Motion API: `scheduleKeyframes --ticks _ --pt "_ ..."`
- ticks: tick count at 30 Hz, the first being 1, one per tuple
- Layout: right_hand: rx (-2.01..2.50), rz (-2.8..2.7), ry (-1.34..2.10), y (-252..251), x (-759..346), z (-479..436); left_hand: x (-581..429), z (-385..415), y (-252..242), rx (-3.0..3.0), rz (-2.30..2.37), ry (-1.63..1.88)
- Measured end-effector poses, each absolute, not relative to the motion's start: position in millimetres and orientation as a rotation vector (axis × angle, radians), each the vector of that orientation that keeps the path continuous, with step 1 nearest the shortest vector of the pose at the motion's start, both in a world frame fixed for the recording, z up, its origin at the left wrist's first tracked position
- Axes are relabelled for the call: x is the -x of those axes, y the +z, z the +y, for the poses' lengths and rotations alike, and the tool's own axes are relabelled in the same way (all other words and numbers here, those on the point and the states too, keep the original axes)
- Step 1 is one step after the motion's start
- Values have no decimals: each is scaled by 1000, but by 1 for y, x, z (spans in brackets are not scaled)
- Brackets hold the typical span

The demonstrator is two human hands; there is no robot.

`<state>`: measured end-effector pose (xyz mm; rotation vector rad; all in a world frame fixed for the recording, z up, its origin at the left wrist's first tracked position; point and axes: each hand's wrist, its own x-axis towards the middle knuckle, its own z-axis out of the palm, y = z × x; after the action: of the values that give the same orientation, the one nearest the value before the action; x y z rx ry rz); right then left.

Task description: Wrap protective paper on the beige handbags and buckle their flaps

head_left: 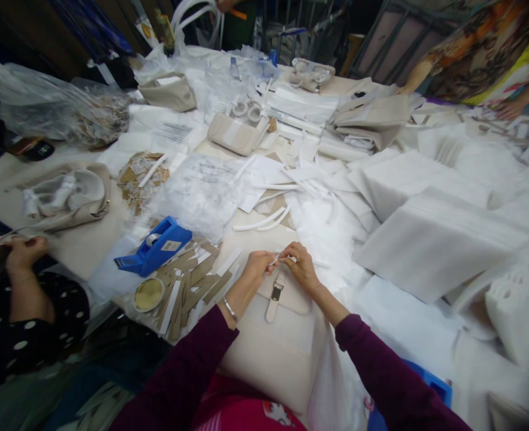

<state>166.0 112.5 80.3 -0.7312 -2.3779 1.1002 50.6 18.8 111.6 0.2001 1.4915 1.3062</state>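
A pale beige handbag (268, 347) lies in front of me, its flap and strap towards me. On the strap sits a dark metal buckle (277, 291). Just above the flap, my left hand (257, 266) and my right hand (299, 263) meet with their fingertips pinched close together. Between them shows a small whitish bit, too small to name. Both hands are closed. A bracelet circles my left wrist.
Left of the bag are a blue tape dispenser (156, 245), a roll of tape (149, 294) and cardboard strips (192, 281). White foam sheets (444, 239) are stacked at the right. Co-workers' hands (26, 251) show at the left and far right.
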Motion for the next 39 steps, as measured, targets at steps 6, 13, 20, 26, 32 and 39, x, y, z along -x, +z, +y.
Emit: scheduleKeyframes --ticks 6,13,20,26,32,39 --pt "750 -2574 1052 82 -190 116 -52 21 108 -222 1623 1280" --pt "1413 -1488 2157 113 -187 96 -57 22 97 -432 1791 1249" --pt "1125 -530 2749 115 -159 89 -61 19 91 -402 1829 1324" --pt "949 -647 2690 107 -153 94 -60 22 99 -146 1700 1325" --pt "1435 -1619 2213 100 -169 108 -54 17 98 -423 1706 1306" --pt "569 -2742 1120 100 -165 126 -57 15 98 -368 1707 1286"
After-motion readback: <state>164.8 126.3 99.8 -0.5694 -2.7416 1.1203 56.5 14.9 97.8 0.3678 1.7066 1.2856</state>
